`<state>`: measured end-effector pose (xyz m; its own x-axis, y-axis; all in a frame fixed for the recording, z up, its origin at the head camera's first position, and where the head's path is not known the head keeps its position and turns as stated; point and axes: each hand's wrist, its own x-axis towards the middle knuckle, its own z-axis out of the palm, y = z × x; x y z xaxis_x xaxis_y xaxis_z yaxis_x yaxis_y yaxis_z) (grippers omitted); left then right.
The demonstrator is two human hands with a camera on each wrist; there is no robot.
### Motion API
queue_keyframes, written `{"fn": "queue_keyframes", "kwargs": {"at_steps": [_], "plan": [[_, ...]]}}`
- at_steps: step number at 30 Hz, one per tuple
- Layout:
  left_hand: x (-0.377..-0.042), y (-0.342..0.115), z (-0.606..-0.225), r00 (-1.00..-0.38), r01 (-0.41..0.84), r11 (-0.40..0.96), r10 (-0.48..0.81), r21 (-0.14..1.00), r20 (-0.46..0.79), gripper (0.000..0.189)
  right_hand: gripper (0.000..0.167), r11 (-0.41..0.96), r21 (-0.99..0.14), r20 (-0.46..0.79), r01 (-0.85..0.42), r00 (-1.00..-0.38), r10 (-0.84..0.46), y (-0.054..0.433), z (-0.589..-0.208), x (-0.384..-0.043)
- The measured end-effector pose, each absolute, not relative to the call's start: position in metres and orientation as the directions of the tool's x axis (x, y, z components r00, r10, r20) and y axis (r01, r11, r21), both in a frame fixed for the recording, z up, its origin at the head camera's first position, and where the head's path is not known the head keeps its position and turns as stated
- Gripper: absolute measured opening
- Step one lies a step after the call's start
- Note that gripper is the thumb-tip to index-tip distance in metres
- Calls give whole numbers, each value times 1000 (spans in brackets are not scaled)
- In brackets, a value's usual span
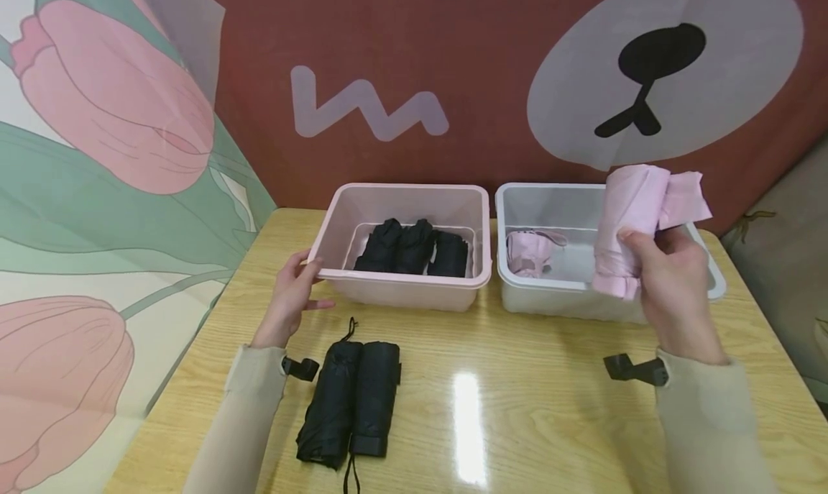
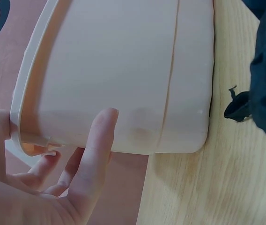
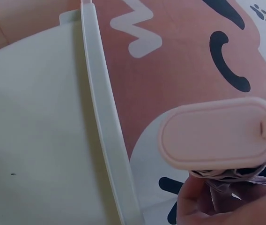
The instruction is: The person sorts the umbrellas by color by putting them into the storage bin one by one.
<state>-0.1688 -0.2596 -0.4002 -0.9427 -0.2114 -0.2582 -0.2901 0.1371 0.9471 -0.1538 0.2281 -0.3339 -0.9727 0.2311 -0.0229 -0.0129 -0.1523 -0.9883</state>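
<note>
My right hand grips a pink folded umbrella above the right side of the white bin. The umbrella stands roughly upright, a loose flap hanging out beside it; its flat pink end faces the right wrist view. At the pink bin's left front corner, my left hand holds the rim, one finger lying along the outer wall in the left wrist view. Several black folded umbrellas lie inside that bin. Another pink umbrella lies at the left inside the white bin.
Two black folded umbrellas lie side by side on the wooden table, in front of the pink bin, with cords sticking out. Both bins stand close together near the back edge, against a printed cloth backdrop.
</note>
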Motion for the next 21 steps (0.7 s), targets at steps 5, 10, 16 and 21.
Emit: {"fn": "queue_keyframes", "kwargs": {"at_steps": [5,10,16,21], "plan": [[-170,-259,-400,-941,-295,141,-212,945,-262,53,65,-171,-984,11,-53,-971,239,232,-335,-159],[-170,-260,-400,-941,-297,141,-210,944,-265,54,69,-143,-989,-15,-24,-964,265,234,-335,-164],[-169,-259,-400,-942,-291,140,-216,946,-258,54,73,-126,-992,-57,21,-956,288,235,-334,-170],[-168,-258,-399,-942,-282,139,-227,949,-247,53,73,-109,-993,-68,38,-955,288,236,-337,-174]]}}
